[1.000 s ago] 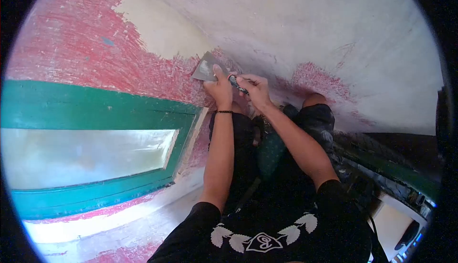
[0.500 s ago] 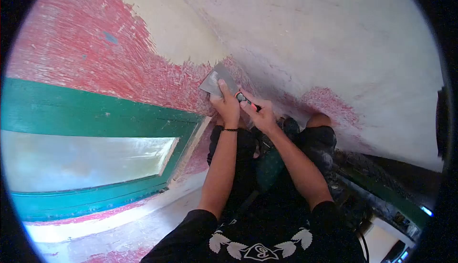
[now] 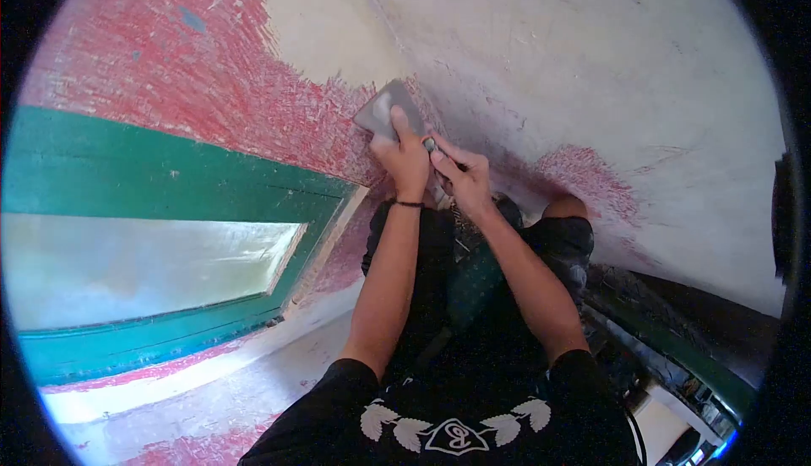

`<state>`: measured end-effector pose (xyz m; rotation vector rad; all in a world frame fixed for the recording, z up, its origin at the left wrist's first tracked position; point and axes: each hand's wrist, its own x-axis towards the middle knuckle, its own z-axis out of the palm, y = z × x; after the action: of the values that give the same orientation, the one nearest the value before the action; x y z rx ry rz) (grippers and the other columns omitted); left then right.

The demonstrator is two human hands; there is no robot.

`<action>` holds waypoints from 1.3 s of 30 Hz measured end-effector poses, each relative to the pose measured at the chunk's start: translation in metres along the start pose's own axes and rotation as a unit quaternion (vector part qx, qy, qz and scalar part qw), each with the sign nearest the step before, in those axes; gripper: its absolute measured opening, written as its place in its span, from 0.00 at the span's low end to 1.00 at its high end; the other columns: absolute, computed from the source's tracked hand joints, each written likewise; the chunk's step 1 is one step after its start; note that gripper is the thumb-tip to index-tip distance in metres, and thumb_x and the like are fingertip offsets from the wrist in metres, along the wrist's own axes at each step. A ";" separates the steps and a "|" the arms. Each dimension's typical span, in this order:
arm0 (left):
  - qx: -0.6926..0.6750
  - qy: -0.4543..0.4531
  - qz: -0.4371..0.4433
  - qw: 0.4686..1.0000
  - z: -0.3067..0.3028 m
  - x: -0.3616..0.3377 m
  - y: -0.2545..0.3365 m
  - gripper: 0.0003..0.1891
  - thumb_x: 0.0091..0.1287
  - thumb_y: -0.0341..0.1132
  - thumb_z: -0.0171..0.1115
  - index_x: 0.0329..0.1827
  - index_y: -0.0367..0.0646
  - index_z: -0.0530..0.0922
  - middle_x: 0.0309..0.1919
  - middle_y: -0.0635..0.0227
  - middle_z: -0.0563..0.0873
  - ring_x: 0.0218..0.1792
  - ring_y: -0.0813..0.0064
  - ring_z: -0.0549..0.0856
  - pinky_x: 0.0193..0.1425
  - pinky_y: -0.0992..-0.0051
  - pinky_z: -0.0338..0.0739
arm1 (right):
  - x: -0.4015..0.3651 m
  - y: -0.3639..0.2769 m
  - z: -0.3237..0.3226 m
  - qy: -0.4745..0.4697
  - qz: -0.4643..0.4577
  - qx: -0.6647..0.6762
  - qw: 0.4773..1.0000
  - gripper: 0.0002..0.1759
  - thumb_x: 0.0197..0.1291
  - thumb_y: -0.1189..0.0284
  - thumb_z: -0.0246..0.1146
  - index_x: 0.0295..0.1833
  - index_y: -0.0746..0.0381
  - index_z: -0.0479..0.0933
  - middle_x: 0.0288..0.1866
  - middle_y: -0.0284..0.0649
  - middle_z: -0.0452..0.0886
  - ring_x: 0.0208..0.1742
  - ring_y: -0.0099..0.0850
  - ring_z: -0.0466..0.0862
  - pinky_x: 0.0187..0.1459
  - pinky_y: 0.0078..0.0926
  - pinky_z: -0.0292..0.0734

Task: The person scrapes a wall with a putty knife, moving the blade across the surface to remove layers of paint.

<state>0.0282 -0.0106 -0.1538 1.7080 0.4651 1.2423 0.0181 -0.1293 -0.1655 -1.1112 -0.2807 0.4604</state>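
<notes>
A wide flat metal scraper (image 3: 394,104) lies against the wall at the edge between red flaky paint (image 3: 338,132) and a smooth cream patch (image 3: 325,27). My left hand (image 3: 404,155) is pressed on its blade, one finger stretched along the metal. Close on the right, my right hand (image 3: 465,180) is wrapped round the scraper's handle (image 3: 430,145), whose end shows between the two hands. Most of the handle is hidden by the fingers.
A green window frame (image 3: 177,170) with a pale pane (image 3: 152,267) is at the left. Pale wall (image 3: 608,60) with a red patch (image 3: 587,183) extends to the right. My bent knees are below the hands. A dark green bar (image 3: 676,352) runs across the lower right.
The scraper and both hands sit a little higher in view. The right hand's grip has turned slightly, and the orange on the handle shows less. The window frame has shifted slightly up and left.
</notes>
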 end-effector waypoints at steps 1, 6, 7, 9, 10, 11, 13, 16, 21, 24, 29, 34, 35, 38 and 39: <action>0.004 -0.024 -0.028 0.999 0.003 0.006 0.014 0.22 0.77 0.44 0.54 0.52 0.27 0.79 0.34 0.56 0.87 0.34 0.69 0.86 0.34 0.70 0.81 | 0.003 -0.004 0.002 0.010 -0.001 0.007 1.000 0.22 0.66 0.73 0.66 0.66 0.59 0.78 0.25 0.20 0.71 0.28 0.12 0.68 0.29 0.14 0.65; 0.013 -0.046 -0.044 0.998 0.012 0.012 0.038 0.22 0.78 0.41 0.53 0.57 0.24 0.76 0.44 0.54 0.88 0.44 0.63 0.86 0.47 0.65 0.79 | 0.016 -0.006 -0.007 0.014 -0.053 -0.062 0.997 0.23 0.67 0.71 0.66 0.66 0.59 0.77 0.26 0.18 0.68 0.28 0.14 0.66 0.31 0.14 0.65; -0.001 -0.029 -0.056 0.998 0.009 0.006 0.030 0.22 0.78 0.42 0.53 0.56 0.25 0.77 0.43 0.56 0.87 0.41 0.64 0.86 0.46 0.66 0.79 | 0.011 -0.004 -0.008 0.006 -0.048 -0.075 0.996 0.23 0.67 0.71 0.66 0.67 0.59 0.77 0.26 0.17 0.68 0.29 0.14 0.65 0.32 0.14 0.65; -0.024 0.000 -0.081 0.996 0.000 -0.007 0.015 0.23 0.78 0.44 0.54 0.55 0.26 0.78 0.41 0.59 0.87 0.36 0.67 0.85 0.42 0.68 0.79 | 0.001 0.003 -0.008 -0.017 -0.064 -0.055 0.996 0.23 0.67 0.71 0.65 0.67 0.59 0.77 0.29 0.16 0.71 0.30 0.14 0.65 0.34 0.14 0.66; -0.029 -0.006 -0.104 0.994 -0.006 -0.011 0.027 0.23 0.78 0.44 0.54 0.54 0.26 0.78 0.41 0.59 0.87 0.36 0.68 0.85 0.41 0.69 0.79 | -0.003 0.006 -0.007 -0.022 -0.065 -0.053 0.996 0.22 0.67 0.72 0.65 0.67 0.58 0.77 0.31 0.17 0.73 0.30 0.14 0.66 0.35 0.15 0.67; -0.035 -0.009 -0.129 0.991 -0.010 -0.015 0.039 0.23 0.78 0.44 0.54 0.54 0.26 0.78 0.40 0.59 0.87 0.36 0.68 0.85 0.40 0.70 0.79 | -0.006 0.010 -0.006 -0.027 -0.066 -0.051 0.996 0.22 0.67 0.72 0.65 0.67 0.58 0.77 0.33 0.17 0.75 0.31 0.14 0.66 0.36 0.15 0.68; -0.025 -0.012 -0.153 0.988 -0.013 -0.015 0.039 0.23 0.78 0.44 0.54 0.53 0.25 0.78 0.39 0.59 0.87 0.35 0.69 0.85 0.38 0.70 0.79 | -0.009 0.011 -0.006 -0.028 -0.063 -0.072 0.995 0.22 0.67 0.72 0.64 0.67 0.58 0.77 0.37 0.19 0.80 0.32 0.14 0.68 0.37 0.16 0.70; -0.010 -0.016 -0.147 0.989 -0.014 -0.013 0.018 0.22 0.78 0.44 0.53 0.50 0.26 0.78 0.36 0.60 0.87 0.33 0.70 0.85 0.37 0.71 0.79 | -0.007 0.004 -0.006 -0.040 -0.068 -0.077 0.994 0.23 0.68 0.73 0.64 0.68 0.57 0.76 0.33 0.19 0.79 0.31 0.14 0.69 0.36 0.16 0.70; -0.059 -0.020 -0.146 0.987 -0.010 -0.010 0.012 0.21 0.78 0.44 0.53 0.44 0.28 0.79 0.31 0.61 0.86 0.28 0.71 0.85 0.33 0.71 0.79 | -0.008 -0.001 -0.006 -0.035 0.018 -0.054 0.998 0.23 0.68 0.72 0.65 0.68 0.57 0.76 0.26 0.19 0.72 0.29 0.14 0.68 0.33 0.16 0.68; -0.033 -0.013 -0.121 0.992 -0.008 -0.008 0.029 0.21 0.78 0.44 0.53 0.42 0.29 0.80 0.30 0.60 0.86 0.26 0.70 0.86 0.30 0.72 0.80 | -0.007 -0.003 -0.006 -0.034 0.020 -0.047 0.998 0.23 0.68 0.72 0.65 0.68 0.57 0.76 0.27 0.20 0.73 0.29 0.14 0.69 0.33 0.15 0.68; -0.041 -0.009 -0.173 0.984 -0.014 -0.009 0.026 0.22 0.78 0.44 0.53 0.42 0.28 0.80 0.30 0.60 0.86 0.27 0.69 0.87 0.31 0.71 0.80 | -0.014 -0.004 0.002 -0.012 -0.048 -0.079 0.996 0.23 0.67 0.72 0.65 0.67 0.59 0.77 0.30 0.22 0.75 0.30 0.15 0.70 0.35 0.15 0.69; -0.045 -0.008 -0.180 0.983 -0.017 -0.009 0.041 0.22 0.78 0.45 0.54 0.42 0.28 0.80 0.30 0.59 0.86 0.27 0.69 0.87 0.31 0.72 0.80 | -0.014 0.003 0.009 -0.007 -0.059 -0.069 0.996 0.21 0.68 0.72 0.64 0.66 0.58 0.78 0.29 0.20 0.71 0.28 0.13 0.66 0.31 0.14 0.64; -0.027 -0.010 -0.172 0.985 -0.015 -0.007 0.040 0.22 0.77 0.45 0.54 0.41 0.28 0.80 0.30 0.59 0.86 0.27 0.68 0.87 0.31 0.72 0.80 | -0.012 0.001 0.005 -0.013 -0.058 -0.070 0.996 0.21 0.68 0.72 0.64 0.66 0.58 0.78 0.29 0.20 0.72 0.28 0.13 0.67 0.30 0.14 0.64; -0.060 -0.014 -0.184 0.981 -0.011 -0.004 0.037 0.21 0.78 0.43 0.54 0.42 0.27 0.79 0.29 0.59 0.86 0.26 0.70 0.86 0.30 0.72 0.80 | -0.007 -0.008 0.001 -0.027 -0.030 -0.047 0.998 0.21 0.68 0.73 0.64 0.66 0.59 0.78 0.29 0.20 0.73 0.27 0.12 0.67 0.29 0.13 0.63; -0.087 -0.014 -0.194 0.977 -0.008 -0.003 0.036 0.21 0.78 0.43 0.55 0.42 0.27 0.79 0.28 0.60 0.86 0.26 0.70 0.86 0.30 0.72 0.80 | -0.005 -0.010 -0.001 -0.031 -0.018 -0.037 0.999 0.21 0.68 0.73 0.64 0.66 0.59 0.78 0.29 0.20 0.73 0.27 0.12 0.67 0.28 0.13 0.62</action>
<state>0.0119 -0.0269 -0.1249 1.4023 0.6196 0.9452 0.0167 -0.1360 -0.1572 -1.1634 -0.3744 0.4559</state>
